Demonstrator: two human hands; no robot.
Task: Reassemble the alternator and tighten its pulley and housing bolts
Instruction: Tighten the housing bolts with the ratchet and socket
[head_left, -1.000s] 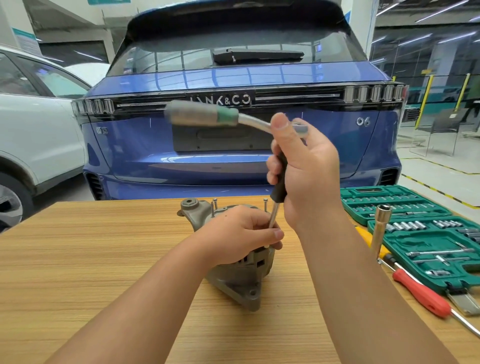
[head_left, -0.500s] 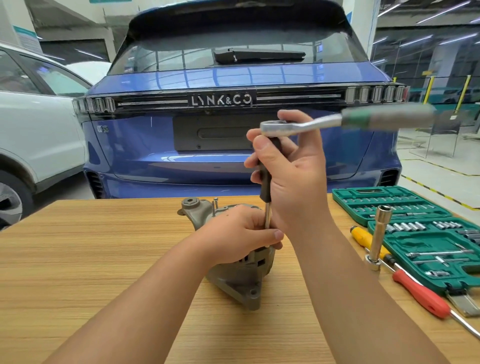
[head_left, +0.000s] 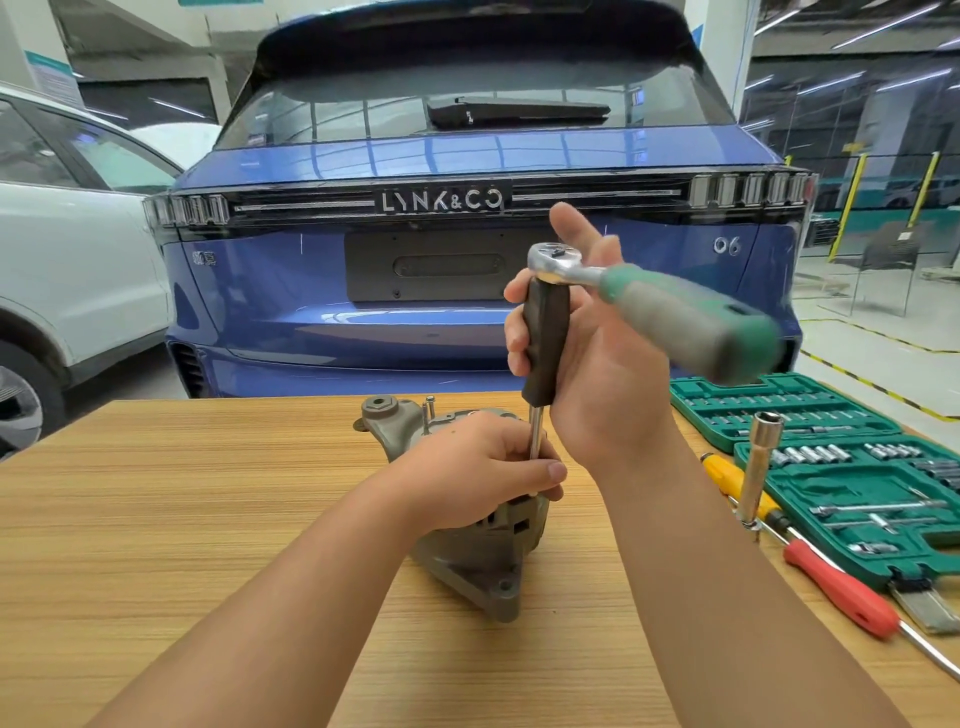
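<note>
The grey alternator (head_left: 480, 564) stands on the wooden table (head_left: 182, 493) in the middle of the view. My left hand (head_left: 478, 475) rests on top of it, fingers curled round the housing and the thin steel shaft (head_left: 535, 434) of an extension driver. That driver's black handle (head_left: 545, 343) rises upright, and my right hand (head_left: 597, 364) grips it. A ratchet (head_left: 665, 306) with a grey and green handle sits on top of the driver and points right, toward me, blurred. A loose bolt (head_left: 429, 410) sticks up from the housing's far side.
An open green socket case (head_left: 852, 467) lies at the table's right. Beside it are an upright long socket (head_left: 758, 467), a yellow screwdriver (head_left: 727, 475) and a red-handled screwdriver (head_left: 841, 592). A blue car (head_left: 415, 312) is parked just behind the table.
The ratchet handle has swung round on top of the driver, from pointing left, to far right, to right and toward me. My left hand and the alternator have stayed put.
</note>
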